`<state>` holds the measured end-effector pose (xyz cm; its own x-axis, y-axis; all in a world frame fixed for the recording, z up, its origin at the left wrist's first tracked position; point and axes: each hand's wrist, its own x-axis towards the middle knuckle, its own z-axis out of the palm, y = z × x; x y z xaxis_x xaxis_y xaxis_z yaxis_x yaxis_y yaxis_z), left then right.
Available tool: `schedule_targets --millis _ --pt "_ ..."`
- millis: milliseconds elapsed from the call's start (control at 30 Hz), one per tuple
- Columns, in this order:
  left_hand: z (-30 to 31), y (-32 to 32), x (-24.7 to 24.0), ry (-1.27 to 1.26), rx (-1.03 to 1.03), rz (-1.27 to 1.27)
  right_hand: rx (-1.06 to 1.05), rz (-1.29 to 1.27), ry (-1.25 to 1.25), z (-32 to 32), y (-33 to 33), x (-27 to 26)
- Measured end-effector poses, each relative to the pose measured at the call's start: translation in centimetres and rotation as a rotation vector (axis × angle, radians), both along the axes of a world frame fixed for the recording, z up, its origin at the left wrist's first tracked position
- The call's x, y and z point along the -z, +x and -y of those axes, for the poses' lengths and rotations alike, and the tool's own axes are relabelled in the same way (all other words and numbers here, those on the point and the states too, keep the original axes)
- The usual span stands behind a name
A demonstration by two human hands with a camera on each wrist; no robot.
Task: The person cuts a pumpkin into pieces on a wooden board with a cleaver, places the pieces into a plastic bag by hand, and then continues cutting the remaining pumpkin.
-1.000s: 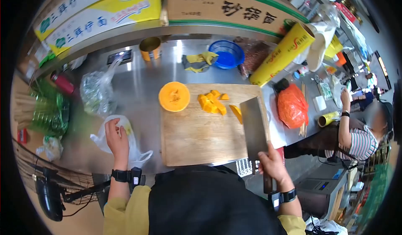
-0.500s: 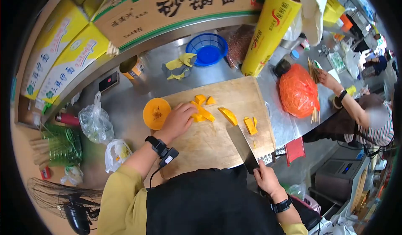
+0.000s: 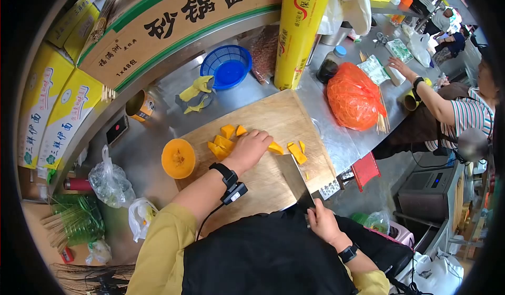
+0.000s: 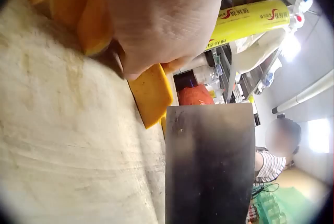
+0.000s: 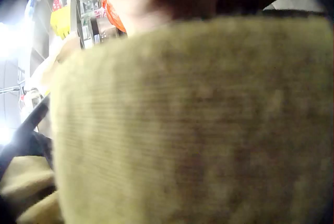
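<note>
On the wooden cutting board [image 3: 247,190] my left hand [image 3: 251,150] grips a pumpkin slice [image 4: 151,96], fingers bent over it, with one end showing toward the blade. My right hand [image 3: 325,222] holds a cleaver [image 3: 295,178] by its handle, the broad blade over the board's right part, close to that slice. Several cut pumpkin pieces [image 3: 221,145] lie left of my left hand, and more cut pieces [image 3: 298,153] lie beyond the blade. A pumpkin half [image 3: 178,158], cut face up, sits at the board's left edge. A sleeve [image 5: 193,119] hides most of the right wrist view.
Behind the board are a blue basket [image 3: 226,68], a yellow-grey cloth [image 3: 195,95] and a yellow film roll [image 3: 300,32]. An orange bag [image 3: 353,97] stands right of it, plastic bags [image 3: 111,182] left. Another person [image 3: 452,108] reaches over the counter at right.
My left hand came from above the white bag at left onto the board, then slid right to the slice. The cleaver swung from upright beside the board's right edge to over its right part.
</note>
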<state>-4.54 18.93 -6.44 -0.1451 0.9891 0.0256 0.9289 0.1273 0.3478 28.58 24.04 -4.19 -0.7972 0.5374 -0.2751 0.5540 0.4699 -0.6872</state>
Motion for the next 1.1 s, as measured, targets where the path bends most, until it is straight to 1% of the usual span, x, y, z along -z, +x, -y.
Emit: schedule_targets --millis 33,133,233,333,433,467,533,633,700,733,833,933,967,1000,1033,1100 --pt "0.1 0.2 0.0 0.01 -0.018 -0.009 0.009 -0.003 -0.001 0.1 0.1 0.1" --pt "1.5 1.4 -0.7 0.004 -0.237 0.325 0.062 -0.07 0.018 1.0 0.9 1.1" --pt "4.0 1.2 -2.6 -0.08 -0.265 0.487 0.107 -0.076 -0.002 1.8 1.5 2.1" --pt "7.5 1.0 -5.2 -0.153 -0.265 0.707 0.117 -0.073 0.034 2.0 1.6 2.3" --pt "12.5 1.0 -2.8 0.017 -0.214 0.871 0.043 -0.107 0.085 1.5 1.5 2.1" --pt "14.2 1.1 -2.5 -0.062 -0.309 0.972 0.021 -0.113 0.113 1.3 1.3 2.0" --pt "17.2 1.7 -3.6 -0.218 -0.5 1.172 -0.026 -0.088 0.141 0.9 1.1 1.6" --pt "20.7 2.6 -0.8 -0.169 -0.77 1.214 -0.081 -0.074 0.126 0.2 0.6 0.9" --pt "22.0 3.5 -0.1 -0.057 -0.794 1.127 -0.092 0.041 0.0 -0.7 0.2 0.4" --pt "22.2 3.9 0.0 -0.003 -0.801 1.082 -0.109 0.036 -0.033 -0.8 -0.2 -0.1" --pt "22.6 4.5 0.0 0.324 -0.625 0.356 -0.244 0.028 -0.021 -0.1 -2.4 -2.6" --pt "22.8 4.2 -0.3 0.247 -0.639 0.531 -0.39 0.037 -0.02 1.0 -5.6 -4.4" --pt "22.7 4.1 -0.3 0.265 -0.645 0.519 -0.433 0.052 -0.032 1.3 -6.5 -4.5" --pt "22.6 4.0 -0.1 0.281 -0.651 0.507 -0.475 -0.003 -0.026 1.6 -7.2 -4.3" --pt "22.5 4.0 0.0 0.298 -0.658 0.496 -0.463 0.031 -0.09 2.0 -7.9 -4.2" --pt "22.4 3.8 0.2 0.343 -0.612 0.272 -0.436 0.098 -0.218 2.9 -9.2 -4.2"
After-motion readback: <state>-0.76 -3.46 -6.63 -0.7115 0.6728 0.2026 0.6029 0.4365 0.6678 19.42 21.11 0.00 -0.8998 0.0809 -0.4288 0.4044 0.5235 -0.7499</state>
